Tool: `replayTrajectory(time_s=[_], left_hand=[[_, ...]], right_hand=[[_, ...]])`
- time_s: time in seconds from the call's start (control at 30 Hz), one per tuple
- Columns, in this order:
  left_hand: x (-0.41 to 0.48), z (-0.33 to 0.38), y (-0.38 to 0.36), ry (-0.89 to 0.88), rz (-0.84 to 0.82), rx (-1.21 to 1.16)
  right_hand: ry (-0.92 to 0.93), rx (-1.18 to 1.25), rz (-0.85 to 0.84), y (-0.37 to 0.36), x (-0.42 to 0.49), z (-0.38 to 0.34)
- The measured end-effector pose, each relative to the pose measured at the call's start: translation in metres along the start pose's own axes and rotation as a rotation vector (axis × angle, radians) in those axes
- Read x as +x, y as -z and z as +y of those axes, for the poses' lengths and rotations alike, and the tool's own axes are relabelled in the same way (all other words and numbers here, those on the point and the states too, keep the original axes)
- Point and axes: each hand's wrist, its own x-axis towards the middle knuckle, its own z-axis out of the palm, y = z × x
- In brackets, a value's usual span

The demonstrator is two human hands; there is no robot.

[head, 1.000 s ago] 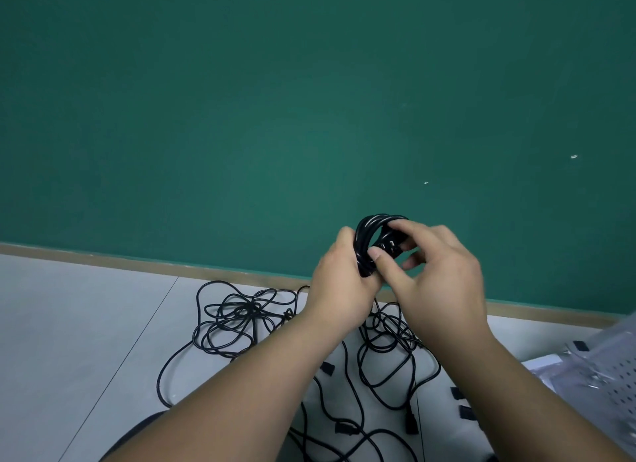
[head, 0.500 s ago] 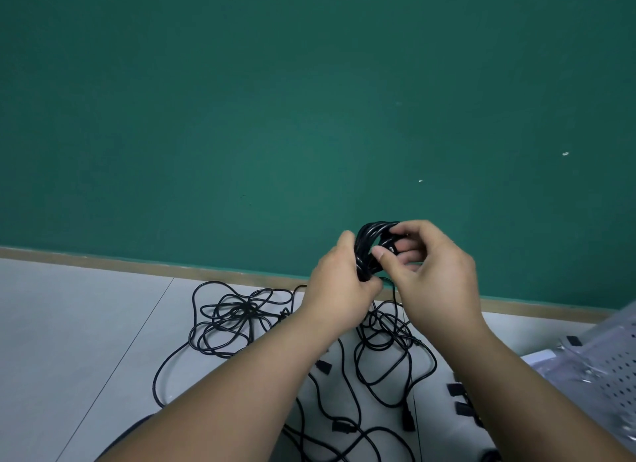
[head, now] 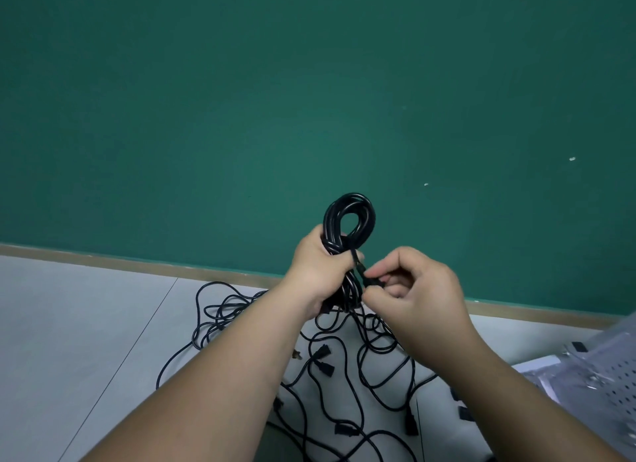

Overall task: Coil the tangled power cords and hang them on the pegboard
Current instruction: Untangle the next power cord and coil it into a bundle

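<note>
We curl our left hand (head: 315, 272) round the coiled power cord (head: 349, 217) above the floor tangle (head: 223, 312) so loops can't spring loose, right hand (head: 418, 298) pinching its tail end (head: 360, 272), probably to wrap it.

I see my left grip (head: 316, 268) clasping the coiled cord (head: 369, 220), its loop upright before the green wall. My right grip (head: 420, 296) pinches the coil's loose end. Tangled cords (head: 344, 368) lie on the floor below, with the pegboard (head: 612, 375) at far right.
</note>
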Motion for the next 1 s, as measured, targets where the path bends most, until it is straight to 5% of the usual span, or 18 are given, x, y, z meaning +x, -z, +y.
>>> replayTrajectory(time_s=[0.3,0.47,0.8,1.0], left_hand=[[-0.014,-0.003,-0.008,-0.167,-0.151,0.222],[-0.016,-0.004,-0.012,-0.207,-0.168,0.356],[-0.013,0.002,0.003,0.026,-0.214,-0.031],[-0.018,0.009,0.009,0.206,-0.486,-0.270]], right_hand=[[-0.112,-0.241,-0.134,0.018,0.020,0.017],[-0.116,-0.311,-0.041,0.023,0.027,0.016],[0.073,-0.330,-0.272,0.036,0.025,0.019],[-0.019,-0.164,-0.340,0.043,0.025,0.029]])
